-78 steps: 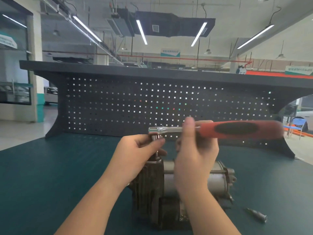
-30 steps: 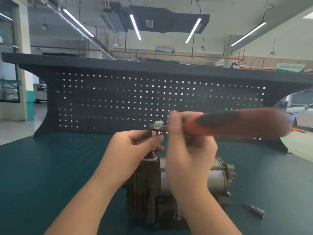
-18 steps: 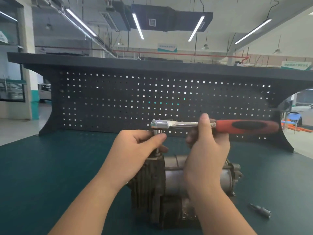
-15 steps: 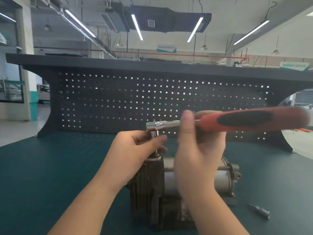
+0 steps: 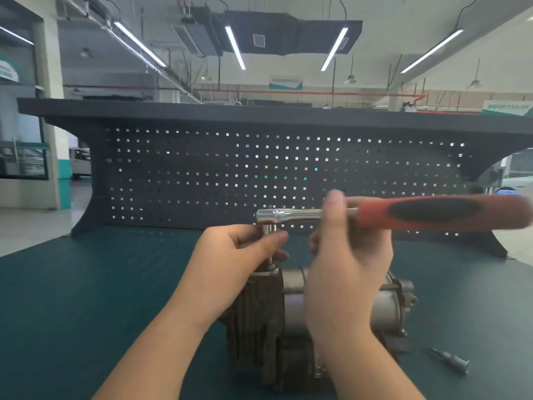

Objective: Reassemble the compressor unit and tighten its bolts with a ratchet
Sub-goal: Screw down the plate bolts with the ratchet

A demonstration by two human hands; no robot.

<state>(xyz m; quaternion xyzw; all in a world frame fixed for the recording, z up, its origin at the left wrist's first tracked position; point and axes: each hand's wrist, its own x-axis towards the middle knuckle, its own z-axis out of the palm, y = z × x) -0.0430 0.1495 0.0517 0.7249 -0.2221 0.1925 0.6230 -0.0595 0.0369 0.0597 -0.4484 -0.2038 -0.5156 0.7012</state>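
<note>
Nearest the camera, two bare forearms reach in from the bottom edge over a dark green bench top (image 5: 72, 284). Between them sits the compressor (image 5: 288, 327): a dark ribbed block on its left side, a grey metal cylinder running to the right. The right forearm and wrist cover much of the cylinder's middle, and the lower front of the unit is cut off by the frame edge.

Low right on the bench, apart from the compressor, lies a small grey metal fitting (image 5: 450, 362); too small to identify further.

The left hand (image 5: 230, 255) sits at the top of the ribbed block, thumb and fingers pinched round the socket (image 5: 268, 230) under the ratchet head. A thin shaft shows below the thumb, running down to the block's top. The bolt itself seems hidden by the fingers.

The right hand (image 5: 346, 255) grips the ratchet (image 5: 403, 215) where the chrome shank meets the red-and-black handle, thumb upright across the shank. The ratchet lies roughly level, head to the left, and the handle is motion-blurred at its right end.

Behind stands a dark pegboard back panel (image 5: 288, 168) with a shelf along its top. Beyond it are ceiling strip lights, ductwork and hanging signs.
</note>
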